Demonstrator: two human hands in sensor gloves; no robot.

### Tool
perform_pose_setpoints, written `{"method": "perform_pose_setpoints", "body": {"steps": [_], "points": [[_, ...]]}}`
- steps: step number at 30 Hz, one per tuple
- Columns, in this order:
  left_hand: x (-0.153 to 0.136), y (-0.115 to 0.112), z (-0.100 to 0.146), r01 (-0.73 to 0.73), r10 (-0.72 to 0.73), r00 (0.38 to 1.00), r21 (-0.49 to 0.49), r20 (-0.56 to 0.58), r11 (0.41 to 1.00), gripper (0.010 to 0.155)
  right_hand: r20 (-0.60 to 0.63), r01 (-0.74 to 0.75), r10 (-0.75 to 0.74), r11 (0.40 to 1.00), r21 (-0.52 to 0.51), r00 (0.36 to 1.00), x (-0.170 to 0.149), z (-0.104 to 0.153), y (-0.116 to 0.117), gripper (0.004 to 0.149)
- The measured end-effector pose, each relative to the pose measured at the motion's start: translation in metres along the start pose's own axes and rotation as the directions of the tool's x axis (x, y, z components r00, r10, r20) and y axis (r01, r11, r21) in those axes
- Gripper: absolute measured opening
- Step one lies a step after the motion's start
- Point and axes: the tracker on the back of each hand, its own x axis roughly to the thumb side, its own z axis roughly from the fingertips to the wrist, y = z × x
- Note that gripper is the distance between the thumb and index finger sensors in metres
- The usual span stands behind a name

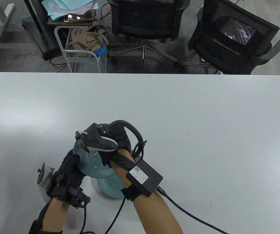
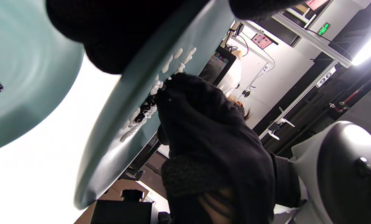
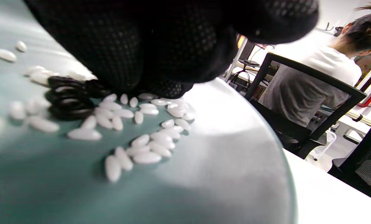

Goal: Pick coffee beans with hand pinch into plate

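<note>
Your left hand grips the tilted plate steady so your right hand, fingertips on the grains, can pinch—grip unclear.

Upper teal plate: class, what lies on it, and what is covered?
On the upper teal plate lie white grains and a few black rings. The right hand covers whatever is beneath its fingertips. The left hand grips the plate's rim.

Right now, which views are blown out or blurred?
Left wrist view: table surface clipped to pure white, ceiling light flaring at the right edge, gloved fingers a dark soft mass. Right wrist view: near grains sharp, far-left ones blurred, glare patch on the plate. Table view: evenly lit, sharp.
</note>
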Motion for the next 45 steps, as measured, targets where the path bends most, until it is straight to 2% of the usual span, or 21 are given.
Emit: {"method": "perform_pose_setpoints", "body": {"steps": [14,24,32,37,45], "points": [[0.001,0.000,0.000,-0.019,0.019,1.000,-0.016,0.008,1.000,0.063,0.029,0.040,-0.043,0.995,0.087,0.999,-0.003,0.005,-0.004,0.039],[-0.002,-0.002,0.000,-0.063,0.063,0.998,-0.040,-0.008,0.997,0.063,0.047,0.079,-0.079,0.997,-0.006,0.996,-0.007,0.010,-0.009,0.039],[-0.004,-0.001,-0.001,-0.064,0.063,0.998,-0.033,-0.015,0.997,0.063,0.046,0.092,-0.091,0.995,-0.025,0.995,-0.011,0.014,-0.014,0.033],[-0.004,-0.001,0.000,-0.069,0.068,0.998,-0.032,-0.015,0.997,0.063,0.041,0.103,-0.101,0.994,-0.046,0.994,-0.014,0.018,-0.014,0.035],[-0.003,-0.001,0.000,-0.065,0.065,0.998,-0.030,-0.013,0.997,0.063,0.051,0.156,-0.150,0.976,-0.155,0.987,-0.024,0.029,-0.019,0.035]]}}
